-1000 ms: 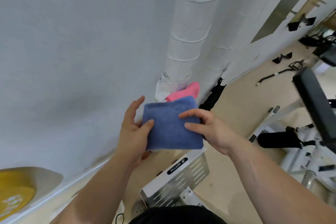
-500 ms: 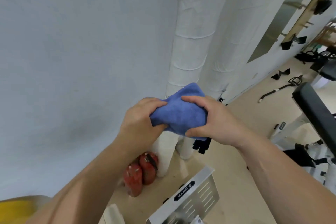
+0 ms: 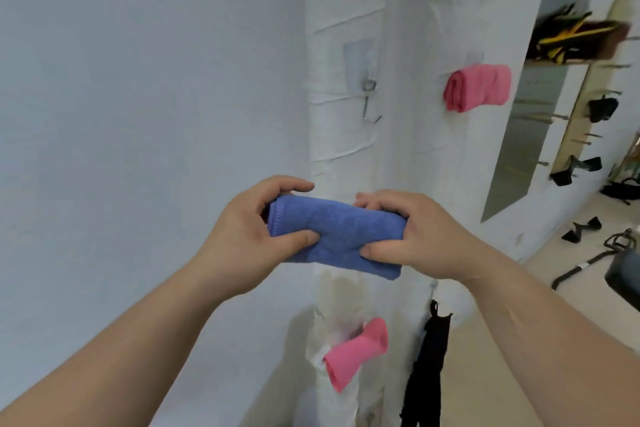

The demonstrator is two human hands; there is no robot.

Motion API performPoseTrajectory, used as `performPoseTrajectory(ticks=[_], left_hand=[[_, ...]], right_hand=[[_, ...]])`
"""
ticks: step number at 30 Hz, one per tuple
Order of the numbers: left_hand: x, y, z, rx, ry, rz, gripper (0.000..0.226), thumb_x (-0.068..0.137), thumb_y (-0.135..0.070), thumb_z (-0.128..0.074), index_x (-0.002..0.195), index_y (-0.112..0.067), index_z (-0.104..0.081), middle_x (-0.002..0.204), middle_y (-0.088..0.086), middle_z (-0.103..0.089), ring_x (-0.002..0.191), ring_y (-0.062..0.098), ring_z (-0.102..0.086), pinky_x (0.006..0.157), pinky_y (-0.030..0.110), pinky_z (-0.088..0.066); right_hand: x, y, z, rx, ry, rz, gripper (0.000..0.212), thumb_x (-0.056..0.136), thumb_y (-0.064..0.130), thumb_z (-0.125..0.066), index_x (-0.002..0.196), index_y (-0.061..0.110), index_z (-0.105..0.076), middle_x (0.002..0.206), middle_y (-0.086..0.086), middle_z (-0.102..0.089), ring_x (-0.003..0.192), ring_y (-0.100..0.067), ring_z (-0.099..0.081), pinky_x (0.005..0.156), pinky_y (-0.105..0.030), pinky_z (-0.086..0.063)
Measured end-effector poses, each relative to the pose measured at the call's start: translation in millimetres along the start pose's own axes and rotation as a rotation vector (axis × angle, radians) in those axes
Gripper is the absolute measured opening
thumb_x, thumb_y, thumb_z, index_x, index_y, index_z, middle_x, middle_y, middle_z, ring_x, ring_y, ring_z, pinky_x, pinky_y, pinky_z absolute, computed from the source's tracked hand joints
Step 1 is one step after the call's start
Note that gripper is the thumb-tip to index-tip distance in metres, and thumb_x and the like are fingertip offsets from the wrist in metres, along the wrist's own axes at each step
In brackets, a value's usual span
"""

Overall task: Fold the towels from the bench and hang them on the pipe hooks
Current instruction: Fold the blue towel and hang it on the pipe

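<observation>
On the far left I see a plain pale wall point(image 3: 138, 80). Next comes the left hand point(image 3: 249, 236). Its fingers curl over the top of the blue towel point(image 3: 336, 236) and its thumb presses on the near side, so it pinches the towel's left end. The blue towel is folded into a short, thick strip. It is up in the air, held level between both hands, right in front of a fat white pipe point(image 3: 346, 10). Higher up on that pipe I see a metal hook point(image 3: 370, 97) on a sticky pad. Low down on the same pipe hangs the lower pink towel point(image 3: 356, 354), folded up. The right hand point(image 3: 419, 239) grips the blue towel's right end the same way, with its fingers curled on top and its thumb on the near side. Below that hand a black strap point(image 3: 426, 367) hangs down by the pipes. A second white pipe point(image 3: 460, 156) stands just beside the first one. The upper pink towel point(image 3: 476, 88) hangs on it, rolled up, higher than the hands. Further right I see a tall mirror point(image 3: 519, 156) on the wall, then some dark things on pegs, too blurry for me to name. A black bar point(image 3: 581, 265) lies on the pale floor point(image 3: 585, 215)
</observation>
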State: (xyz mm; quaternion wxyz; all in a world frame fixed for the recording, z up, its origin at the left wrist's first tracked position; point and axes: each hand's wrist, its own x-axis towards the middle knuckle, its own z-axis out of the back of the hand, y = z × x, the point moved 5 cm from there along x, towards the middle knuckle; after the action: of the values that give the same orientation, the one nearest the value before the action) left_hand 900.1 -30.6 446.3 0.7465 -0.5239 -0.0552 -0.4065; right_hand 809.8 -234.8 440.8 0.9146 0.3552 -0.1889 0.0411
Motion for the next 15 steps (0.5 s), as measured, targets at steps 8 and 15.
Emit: performPoseTrajectory(ticks=[8, 15], left_hand=[[47.2, -52.9, 0.2, 0.015, -0.174, -0.232, 0.045, 0.093, -0.008, -0.067, 0.116, -0.046, -0.057, 0.117, -0.021, -0.063, 0.11, 0.0, -0.062, 0.091, 0.013, -0.048], [87.9, -76.3, -38.0, 0.08, -0.221, -0.256, 0.03, 0.086, -0.011, -0.077, 0.098, -0.037, -0.072, 0.133, -0.016, -0.048, 0.129, -0.004, -0.048, 0.097, 0.007, -0.038]], right_hand=[[27.5, 16.8, 71.1, 0.171, -0.158, 0.203, 0.042, 0.096, 0.015, -0.065, 0.124, 0.042, -0.05, 0.106, 0.014, -0.062, 0.098, -0.014, -0.065, 0.087, -0.026, -0.054], [56.7, -11.0, 105.2, 0.263, -0.335, 0.32, 0.024, 0.095, 0.008, -0.056, 0.09, 0.029, -0.067, 0.109, 0.002, -0.063, 0.104, -0.004, -0.059, 0.093, -0.015, -0.039]])
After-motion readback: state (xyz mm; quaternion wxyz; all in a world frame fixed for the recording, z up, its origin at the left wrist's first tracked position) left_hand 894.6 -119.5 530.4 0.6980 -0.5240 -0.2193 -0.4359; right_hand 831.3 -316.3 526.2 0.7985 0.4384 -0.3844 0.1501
